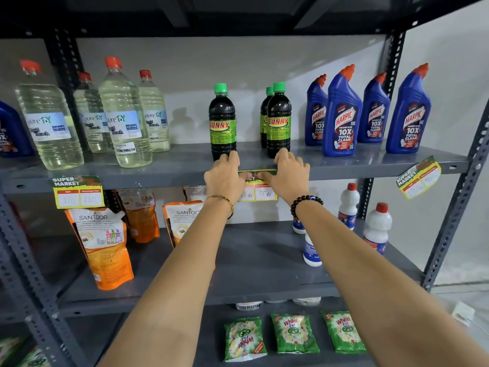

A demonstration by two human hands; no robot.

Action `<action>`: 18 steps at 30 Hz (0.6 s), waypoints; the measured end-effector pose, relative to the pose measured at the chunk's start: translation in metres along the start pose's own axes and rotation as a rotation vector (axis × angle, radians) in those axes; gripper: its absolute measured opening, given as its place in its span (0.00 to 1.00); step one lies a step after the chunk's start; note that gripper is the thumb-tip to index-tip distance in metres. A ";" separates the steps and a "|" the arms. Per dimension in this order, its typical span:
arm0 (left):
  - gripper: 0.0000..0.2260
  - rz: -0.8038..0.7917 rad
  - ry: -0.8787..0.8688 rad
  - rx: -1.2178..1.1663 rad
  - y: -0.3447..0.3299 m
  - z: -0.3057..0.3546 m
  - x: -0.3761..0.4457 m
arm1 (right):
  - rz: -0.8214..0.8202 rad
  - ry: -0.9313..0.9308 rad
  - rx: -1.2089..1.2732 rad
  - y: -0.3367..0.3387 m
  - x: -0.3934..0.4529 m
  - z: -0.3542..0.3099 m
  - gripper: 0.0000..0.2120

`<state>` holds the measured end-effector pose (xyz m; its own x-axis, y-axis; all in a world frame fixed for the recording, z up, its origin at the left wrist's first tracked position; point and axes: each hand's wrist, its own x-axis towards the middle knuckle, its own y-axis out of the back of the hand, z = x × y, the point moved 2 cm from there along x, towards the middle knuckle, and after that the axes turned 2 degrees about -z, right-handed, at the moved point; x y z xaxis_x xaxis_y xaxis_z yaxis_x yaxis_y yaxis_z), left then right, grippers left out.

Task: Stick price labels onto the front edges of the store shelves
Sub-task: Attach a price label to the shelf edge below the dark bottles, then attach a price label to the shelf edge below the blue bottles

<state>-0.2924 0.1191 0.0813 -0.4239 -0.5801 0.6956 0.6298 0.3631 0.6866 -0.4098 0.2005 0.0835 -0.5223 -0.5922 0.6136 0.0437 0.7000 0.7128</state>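
Far left, clear bleach bottles point(50, 120) are standing on the upper shelf point(185, 165); a price label point(78, 192) is hanging stuck on the shelf's front edge below them. Santoor pouches point(103, 245) are leaning on the lower shelf point(251, 260) underneath. Centre: left hand point(225, 176) is hooking over the shelf edge, fingers point(232, 157) curled on top, thumb pressing the top strip of the middle label point(258, 190) against the front edge. Right hand point(288, 173) is doing the same on that label's right end, fingers on the shelf top, thumb on the strip. Thumbs are nearly touching. The label's lower part, reading 75, is hanging below the edge between the wrists. Sunny bottles point(277, 120) are standing just behind the hands. Further right, Harpic bottles point(344, 115) are lining the shelf, and a third label point(419, 178) is sitting tilted on the edge near the right post. White bottles point(375, 226) are standing on the lower shelf; Wheel packets point(293, 335) are lying at the bottom.
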 end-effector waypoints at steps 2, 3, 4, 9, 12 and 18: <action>0.14 -0.013 -0.002 0.000 0.001 0.000 0.002 | 0.002 -0.002 -0.009 -0.001 -0.002 -0.001 0.23; 0.13 -0.019 0.000 -0.002 0.002 0.000 0.003 | 0.004 -0.002 -0.015 -0.001 -0.003 -0.002 0.23; 0.12 -0.028 0.001 -0.001 0.003 0.001 0.004 | 0.004 -0.002 -0.023 -0.001 -0.004 -0.003 0.22; 0.17 -0.077 0.000 -0.020 0.008 0.004 0.006 | -0.055 0.035 0.003 0.002 -0.007 -0.003 0.21; 0.18 -0.038 0.016 -0.049 0.010 0.007 0.002 | -0.080 0.058 0.128 0.011 -0.014 0.014 0.22; 0.23 -0.013 -0.189 -0.067 -0.020 0.056 -0.014 | 0.043 0.042 -0.012 0.045 -0.036 0.092 0.22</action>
<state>-0.3355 0.1609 0.0701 -0.5431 -0.4352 0.7181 0.6626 0.3033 0.6848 -0.4679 0.2902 0.0626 -0.4836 -0.5778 0.6575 0.0758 0.7207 0.6891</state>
